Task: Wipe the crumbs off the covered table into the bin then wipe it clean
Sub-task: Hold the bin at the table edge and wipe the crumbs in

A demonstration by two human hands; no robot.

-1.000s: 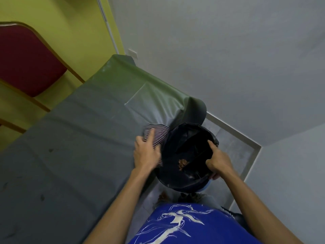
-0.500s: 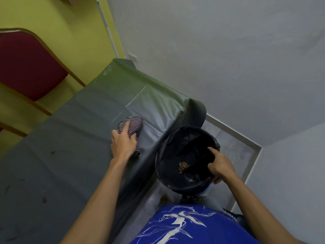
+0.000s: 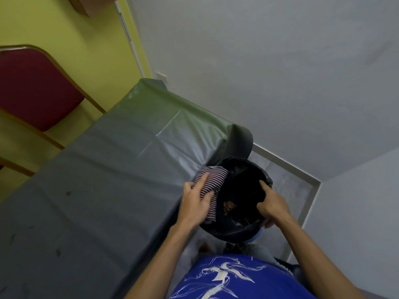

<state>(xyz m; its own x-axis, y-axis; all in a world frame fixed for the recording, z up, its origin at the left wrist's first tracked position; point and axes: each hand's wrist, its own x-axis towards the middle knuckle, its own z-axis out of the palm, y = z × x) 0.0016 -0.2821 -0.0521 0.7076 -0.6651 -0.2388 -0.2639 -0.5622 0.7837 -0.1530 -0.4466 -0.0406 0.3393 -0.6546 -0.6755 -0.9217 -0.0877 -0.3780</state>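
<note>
A table under a grey-green plastic cover [image 3: 103, 169] fills the left and centre. My left hand [image 3: 195, 205] presses a striped purple-and-white cloth [image 3: 212, 180] at the table's right edge, with the cloth hanging over the bin's rim. The bin [image 3: 241, 228] is lined with a black bag and is held against the table edge. My right hand [image 3: 271, 205] grips its far rim. Brown crumbs [image 3: 228, 206] lie inside the bin. A few dark specks [image 3: 68, 193] show on the cover to the left.
A red-cushioned chair [image 3: 32, 87] stands against the yellow wall at the left. A grey wall runs behind the table. A pale floor with a white skirting [image 3: 287, 165] lies to the right of the bin. My blue shirt [image 3: 233, 279] is at the bottom.
My left hand has swept the cloth from the middle of the cover back to the right edge, over the bin's rim. My right hand keeps holding the bin.
</note>
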